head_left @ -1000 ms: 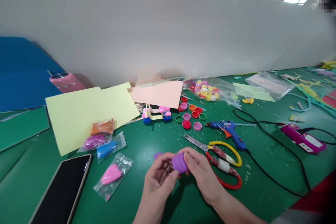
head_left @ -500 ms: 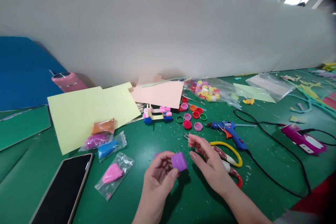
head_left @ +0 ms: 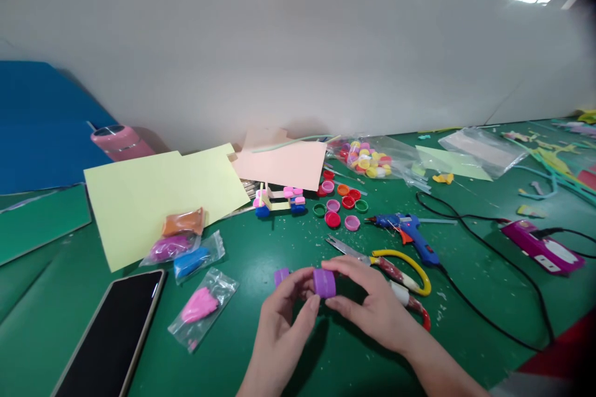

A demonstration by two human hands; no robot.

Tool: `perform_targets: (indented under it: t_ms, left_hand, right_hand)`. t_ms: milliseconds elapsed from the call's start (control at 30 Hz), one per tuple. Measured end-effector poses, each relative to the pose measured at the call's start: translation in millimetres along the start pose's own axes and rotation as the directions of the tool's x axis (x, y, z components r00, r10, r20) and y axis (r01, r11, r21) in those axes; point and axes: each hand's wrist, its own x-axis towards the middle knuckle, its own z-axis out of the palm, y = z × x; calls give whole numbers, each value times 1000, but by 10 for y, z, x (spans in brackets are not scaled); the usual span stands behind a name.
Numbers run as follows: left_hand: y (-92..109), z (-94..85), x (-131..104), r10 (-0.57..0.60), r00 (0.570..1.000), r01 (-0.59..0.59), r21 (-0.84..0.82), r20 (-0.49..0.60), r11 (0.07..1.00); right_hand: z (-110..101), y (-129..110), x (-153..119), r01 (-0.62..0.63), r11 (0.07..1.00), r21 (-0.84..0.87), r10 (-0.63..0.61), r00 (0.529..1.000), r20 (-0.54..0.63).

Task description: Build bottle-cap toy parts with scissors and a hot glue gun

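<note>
Between my two hands is a purple piece (head_left: 325, 283) that looks like plastic bottle caps set rim to rim, with a seam across it. My left hand (head_left: 285, 329) is closed on its left end with thumb and fingers. The thumb and fingertips of my right hand (head_left: 372, 298) press on its right side. Just behind my left fingers another purple cap (head_left: 280, 276) is partly hidden. Beyond my right hand lie scissors (head_left: 347, 248) with one yellow and one red handle, partly covered by that hand.
A blue glue gun (head_left: 405, 232) lies to the right, its black cord (head_left: 484, 316) looping on the green table. Loose coloured caps (head_left: 333, 219) and a small stick model (head_left: 279, 201) lie ahead. Clay packets (head_left: 200, 307) and a phone (head_left: 112, 332) are at left.
My right hand has moved left and closed onto the purple piece, which has shifted slightly and turned. The scissor blades and the other purple cap show more now.
</note>
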Motion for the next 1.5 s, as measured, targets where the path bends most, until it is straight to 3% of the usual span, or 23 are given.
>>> perform_targets:
  t_ms: [267, 533, 700, 1233, 1500]
  left_hand:
    - [5, 0, 24, -42, 998, 40, -40, -42, 998]
    - [-103, -41, 35, 6, 1000, -6, 0, 28, 1000]
    - [-68, -47, 38, -8, 999, 7, 18, 53, 1000]
    - [-48, -52, 49, -13, 999, 10, 65, 43, 998]
    - [-52, -52, 30, 101, 994, -104, 87, 36, 991]
  right_hand:
    - [15, 33, -15, 61, 994, -93, -59, 998, 17]
    - [-8, 58, -12, 93, 990, -102, -90, 995, 31]
    - [-16, 79, -3, 147, 979, -138, -144, 989, 34]
    - [-47, 54, -4, 130, 976, -176, -118, 990, 79]
    - [-26, 41, -28, 84, 993, -78, -80, 996, 51]
